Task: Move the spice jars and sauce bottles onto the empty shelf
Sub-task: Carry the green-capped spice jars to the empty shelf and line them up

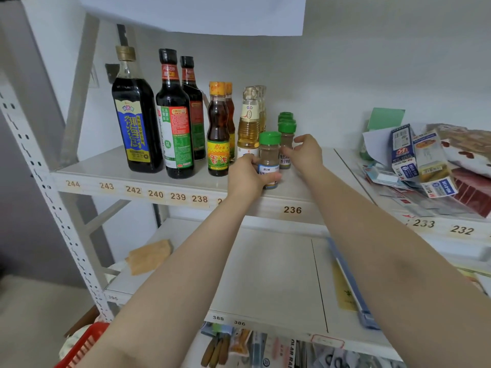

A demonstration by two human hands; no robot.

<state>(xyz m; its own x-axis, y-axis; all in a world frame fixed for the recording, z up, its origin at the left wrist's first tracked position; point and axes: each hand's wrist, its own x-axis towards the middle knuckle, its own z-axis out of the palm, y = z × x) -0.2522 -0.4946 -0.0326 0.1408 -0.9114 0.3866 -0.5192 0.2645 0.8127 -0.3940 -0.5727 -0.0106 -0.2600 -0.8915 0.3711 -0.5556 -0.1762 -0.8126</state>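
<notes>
A white shelf (111, 171) carries a row of bottles: a tall dark soy bottle (135, 123), two dark sauce bottles (174, 120), two brown sesame oil bottles (218, 134) and pale yellow oil bottles (249, 120). To their right stand several green-capped spice jars. My left hand (247, 173) is closed around the front spice jar (269, 152), which stands on the shelf near its front edge. My right hand (305, 152) has its fingers on the second spice jar (286, 139) just behind; whether it grips the jar is unclear.
Loose packets and boxes (419, 160) are piled on the same shelf to the right. The shelf below (265, 272) holds a brown piece (150, 257) at its left and a blue folder (353, 285) at its right. A red basket (85, 346) sits at bottom left.
</notes>
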